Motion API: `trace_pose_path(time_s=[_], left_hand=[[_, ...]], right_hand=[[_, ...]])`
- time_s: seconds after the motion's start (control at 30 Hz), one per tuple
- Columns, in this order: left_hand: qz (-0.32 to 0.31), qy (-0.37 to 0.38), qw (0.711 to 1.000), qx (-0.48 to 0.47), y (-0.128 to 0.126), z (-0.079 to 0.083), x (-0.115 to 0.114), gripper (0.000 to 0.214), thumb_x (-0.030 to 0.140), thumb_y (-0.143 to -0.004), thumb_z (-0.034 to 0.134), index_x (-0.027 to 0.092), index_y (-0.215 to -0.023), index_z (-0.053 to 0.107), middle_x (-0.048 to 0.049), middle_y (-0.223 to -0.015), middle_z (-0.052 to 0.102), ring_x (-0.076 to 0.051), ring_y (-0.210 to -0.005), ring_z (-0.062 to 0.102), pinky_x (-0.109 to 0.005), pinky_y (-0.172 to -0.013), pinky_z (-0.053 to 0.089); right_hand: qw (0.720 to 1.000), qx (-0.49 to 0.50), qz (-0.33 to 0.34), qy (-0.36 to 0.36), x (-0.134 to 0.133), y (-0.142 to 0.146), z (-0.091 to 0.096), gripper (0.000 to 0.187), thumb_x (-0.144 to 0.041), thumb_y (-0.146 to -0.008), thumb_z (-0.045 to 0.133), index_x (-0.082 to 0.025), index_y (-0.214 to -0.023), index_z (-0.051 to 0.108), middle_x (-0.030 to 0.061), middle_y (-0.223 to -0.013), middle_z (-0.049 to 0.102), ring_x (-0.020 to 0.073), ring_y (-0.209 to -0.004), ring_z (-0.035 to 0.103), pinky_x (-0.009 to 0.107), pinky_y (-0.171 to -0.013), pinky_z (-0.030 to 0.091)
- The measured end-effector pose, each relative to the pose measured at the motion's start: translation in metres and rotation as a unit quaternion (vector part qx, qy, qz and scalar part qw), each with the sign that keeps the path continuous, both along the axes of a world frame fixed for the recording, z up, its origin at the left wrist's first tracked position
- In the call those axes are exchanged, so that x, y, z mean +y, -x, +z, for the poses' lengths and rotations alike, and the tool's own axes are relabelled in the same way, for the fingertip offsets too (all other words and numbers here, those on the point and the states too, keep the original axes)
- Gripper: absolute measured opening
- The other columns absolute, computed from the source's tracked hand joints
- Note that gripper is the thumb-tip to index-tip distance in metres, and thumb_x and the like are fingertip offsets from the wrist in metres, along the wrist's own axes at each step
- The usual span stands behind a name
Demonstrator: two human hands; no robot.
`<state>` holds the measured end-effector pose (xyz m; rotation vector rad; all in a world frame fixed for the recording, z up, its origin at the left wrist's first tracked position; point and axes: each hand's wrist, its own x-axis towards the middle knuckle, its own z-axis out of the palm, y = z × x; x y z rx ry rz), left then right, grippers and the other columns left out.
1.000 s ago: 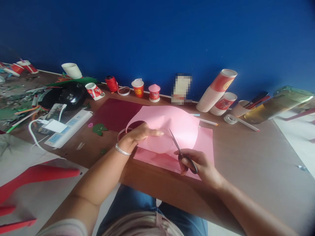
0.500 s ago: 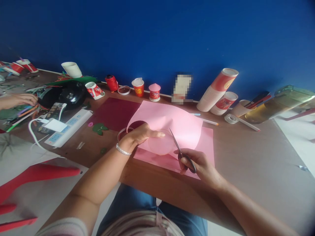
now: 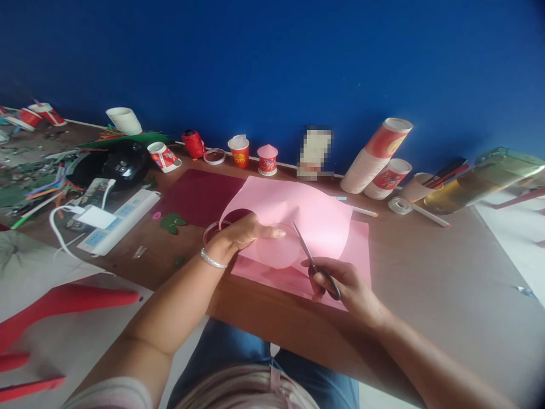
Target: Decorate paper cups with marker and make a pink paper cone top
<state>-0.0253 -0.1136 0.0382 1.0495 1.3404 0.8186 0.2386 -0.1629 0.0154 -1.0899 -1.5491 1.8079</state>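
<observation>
My left hand [image 3: 251,232] grips a sheet of pink paper [image 3: 283,199], thumb on top and the other fingers hidden beneath. A round outline [image 3: 279,247] shows on the paper just past the thumb. My right hand [image 3: 336,278] is closed round the dark handles of a pair of scissors [image 3: 307,248], whose blades point up and away at the paper, beside the round outline. Under the curled sheet lies a second pink sheet [image 3: 360,255] on the table. Behind my left wrist is a ring-shaped roll [image 3: 209,232], partly hidden.
A dark red sheet [image 3: 200,193] and green paper leaves [image 3: 172,221] lie to the left, near a white power strip [image 3: 123,218]. Along the wall stand paper cups [image 3: 239,152], a pink-roofed cup [image 3: 267,159], stacked cups [image 3: 374,156], a tape roll [image 3: 400,205] and a bottle [image 3: 481,179].
Another person's hand at the far left has gone out of view. My hands, the scissors and the pink paper have hardly moved.
</observation>
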Motion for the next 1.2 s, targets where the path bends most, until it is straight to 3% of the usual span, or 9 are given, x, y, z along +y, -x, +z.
trace_pose_path(time_s=[0.17,0.43,0.63,0.77,1.2], left_hand=[[-0.032,-0.02,0.993,0.116,-0.003,0.006,-0.001,0.068,0.043,-0.061,0.089,0.022,-0.04,0.028,0.0058,-0.051,0.02,-0.008,-0.053,0.022,-0.029,-0.053,0.024],[-0.025,-0.031,0.995,0.088,0.0,-0.002,0.001,0.051,0.045,-0.056,0.089,0.021,-0.043,0.046,0.0046,-0.05,0.03,-0.012,-0.055,0.031,-0.03,-0.056,0.029],[-0.015,-0.01,0.992,0.125,0.004,-0.009,0.004,0.052,0.044,-0.054,0.089,0.021,-0.041,0.045,0.0043,-0.05,0.032,-0.013,-0.055,0.034,-0.03,-0.058,0.03],[-0.018,-0.027,0.998,0.055,0.004,-0.011,0.004,0.042,0.036,-0.056,0.089,0.021,-0.043,0.052,0.0038,-0.047,0.037,-0.016,-0.06,0.043,-0.031,-0.062,0.035],[-0.035,-0.018,0.996,0.085,0.002,0.002,0.002,0.054,0.04,-0.055,0.089,0.02,-0.041,0.042,0.0047,-0.05,0.031,-0.011,-0.054,0.031,-0.03,-0.056,0.026]], right_hand=[[1.0,-0.002,-0.001,-0.004,0.0,0.0,0.0,0.05,-0.06,-0.087,0.069,-0.015,-0.109,0.07,-0.0001,-0.069,0.057,0.0158,-0.06,0.063,0.033,-0.061,0.058],[1.0,-0.004,0.003,-0.02,-0.001,-0.001,-0.002,0.048,-0.058,-0.091,0.065,-0.015,-0.112,0.07,-0.0002,-0.068,0.058,0.0161,-0.06,0.064,0.034,-0.063,0.059],[0.999,-0.013,0.004,-0.03,-0.002,-0.002,0.001,0.051,-0.06,-0.092,0.062,-0.014,-0.113,0.07,-0.0004,-0.066,0.058,0.0165,-0.059,0.063,0.036,-0.064,0.06],[0.999,-0.017,0.0,-0.033,-0.002,-0.002,0.002,0.053,-0.062,-0.091,0.063,-0.015,-0.113,0.071,-0.0004,-0.065,0.058,0.0166,-0.059,0.063,0.036,-0.064,0.06],[1.0,-0.009,0.006,-0.028,-0.001,-0.002,0.003,0.051,-0.06,-0.091,0.063,-0.014,-0.109,0.07,-0.0014,-0.064,0.056,0.0169,-0.058,0.063,0.037,-0.065,0.059]])
